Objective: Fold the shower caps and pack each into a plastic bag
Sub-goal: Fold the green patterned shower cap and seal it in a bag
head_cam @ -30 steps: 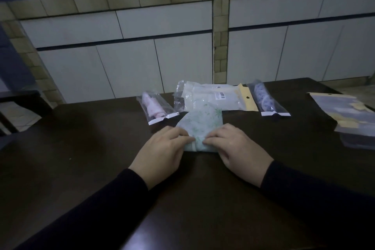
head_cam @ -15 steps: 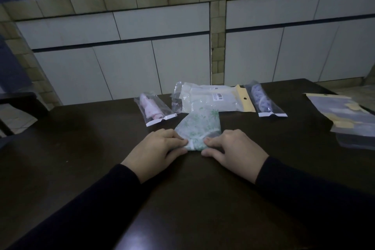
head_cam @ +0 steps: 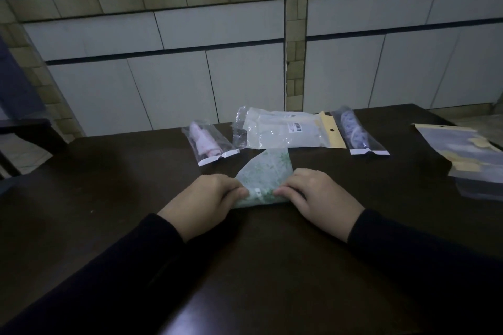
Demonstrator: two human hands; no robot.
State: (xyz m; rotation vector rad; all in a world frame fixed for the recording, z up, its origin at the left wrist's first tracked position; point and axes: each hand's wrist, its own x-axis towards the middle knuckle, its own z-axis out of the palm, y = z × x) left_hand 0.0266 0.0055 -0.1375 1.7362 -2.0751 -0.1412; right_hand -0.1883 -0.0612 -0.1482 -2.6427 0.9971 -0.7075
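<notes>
A pale green shower cap (head_cam: 265, 171) with a leafy print lies at the centre of the frame on the dark tabletop (head_cam: 109, 198), folded into a narrow wedge, its near end rolled up. Just above it lies a large clear plastic bag (head_cam: 283, 133) with a yellow header. To that bag's left, a small bag holds a rolled pink cap (head_cam: 204, 140); to its right, another small bag holds a dark patterned cap (head_cam: 353, 132). More flat bags (head_cam: 468, 155) are stacked at the right edge.

Long black sleeves cover both arms to the wrists, leaving the left hand (head_cam: 206, 201) and right hand (head_cam: 321, 198) bare.
</notes>
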